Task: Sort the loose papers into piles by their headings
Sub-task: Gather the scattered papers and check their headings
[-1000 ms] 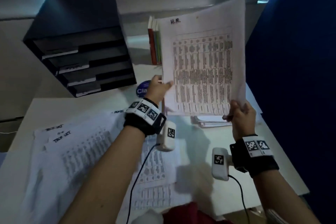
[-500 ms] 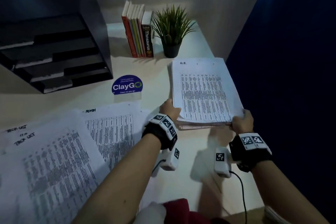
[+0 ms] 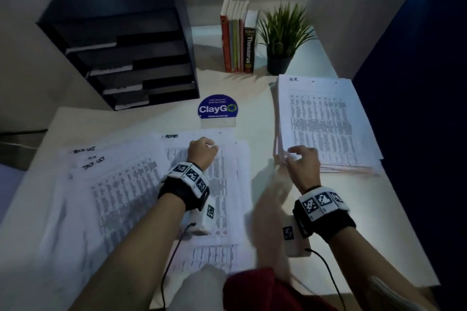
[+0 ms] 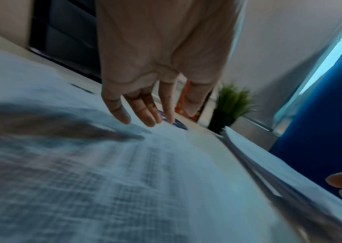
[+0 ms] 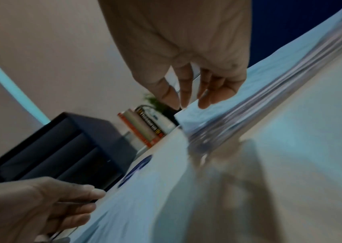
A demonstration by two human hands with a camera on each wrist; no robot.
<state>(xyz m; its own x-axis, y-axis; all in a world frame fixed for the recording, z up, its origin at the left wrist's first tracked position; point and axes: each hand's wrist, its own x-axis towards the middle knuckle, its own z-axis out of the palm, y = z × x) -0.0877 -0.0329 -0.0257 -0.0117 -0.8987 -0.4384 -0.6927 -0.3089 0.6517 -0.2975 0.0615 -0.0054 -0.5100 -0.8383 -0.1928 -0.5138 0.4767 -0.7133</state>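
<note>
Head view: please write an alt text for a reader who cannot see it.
Two hands work over a desk of printed papers: the left hand above a sheet headed ADMIN, the right hand at the near corner of a stack headed H.R.. Behind stand a black paper tray, books and a plant.

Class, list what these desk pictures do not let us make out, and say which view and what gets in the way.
- Table text on the H.R. pile: head view, too small to read.
- Headings of sheets under the ADMIN sheet: head view, covered by it and the left hand.
- Contents of the black tray rack: head view, too dark.
- Whether the right hand touches the pile's corner: right wrist view, blurred.
</note>
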